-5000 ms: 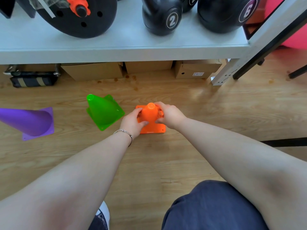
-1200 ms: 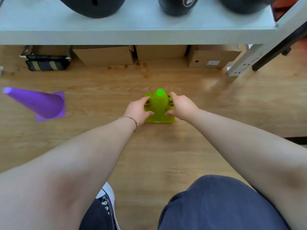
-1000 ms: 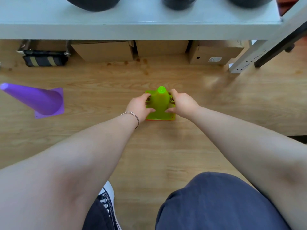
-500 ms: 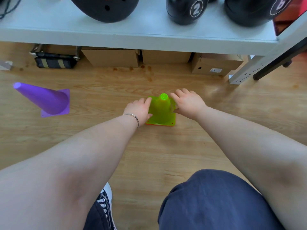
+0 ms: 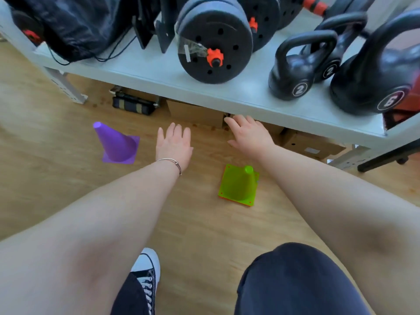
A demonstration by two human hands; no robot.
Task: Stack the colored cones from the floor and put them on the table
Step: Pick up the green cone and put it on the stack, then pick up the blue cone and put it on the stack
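Note:
A green cone [image 5: 239, 186] stands on the wooden floor, stacked over an orange cone [image 5: 236, 201] whose base rim shows at its edges. A purple cone [image 5: 116, 143] stands upright to the left. My left hand [image 5: 173, 144] hovers open, fingers spread, between the purple cone and the stack, holding nothing. My right hand [image 5: 248, 134] is also open and empty, above and beyond the stack, close to the front edge of the grey table [image 5: 159, 77].
The table carries black weight plates [image 5: 214, 42], kettlebells [image 5: 297, 69] and a black bag [image 5: 75, 26]. Cardboard boxes [image 5: 195, 113] and a black pouch [image 5: 134, 104] lie beneath it. My shoe [image 5: 146, 269] and knee [image 5: 293, 280] are at the bottom.
Both hands have let go of the green-on-orange stack and lifted away with fingers spread. My left hand has shifted toward the purple cone. The view has tilted up, showing more of the table.

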